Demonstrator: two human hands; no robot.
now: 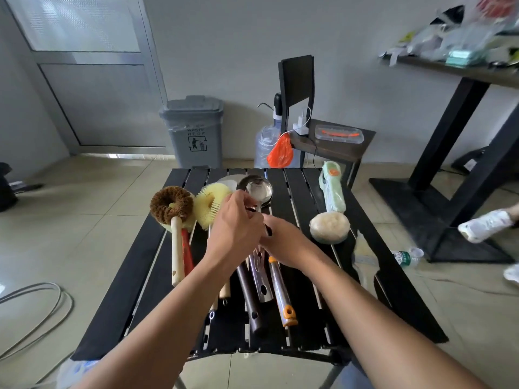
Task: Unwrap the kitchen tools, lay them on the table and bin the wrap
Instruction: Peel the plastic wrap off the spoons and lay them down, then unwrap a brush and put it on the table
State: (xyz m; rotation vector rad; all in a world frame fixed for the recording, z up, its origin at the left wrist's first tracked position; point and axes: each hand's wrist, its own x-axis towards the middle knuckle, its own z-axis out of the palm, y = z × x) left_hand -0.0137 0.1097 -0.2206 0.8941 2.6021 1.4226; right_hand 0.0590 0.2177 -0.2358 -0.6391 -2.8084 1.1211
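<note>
Your left hand and right hand hid the stem of the ladle, so their grip could not be read. The clutter on the shelf was blurred, perhaps packets. The right edge cut off a white shoe.

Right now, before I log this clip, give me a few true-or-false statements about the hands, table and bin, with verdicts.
1. The left hand and right hand meet at the metal ladle handle. True.
2. The grey bin stands on the table. False: it stands on the floor beyond it.
3. The brown brush lies on the table's left side. True.
4. The green wrapped item lies left of the brown brush. False: it lies at the far right.
5. The water bottle stands on the table. False: it lies on the floor.
</note>
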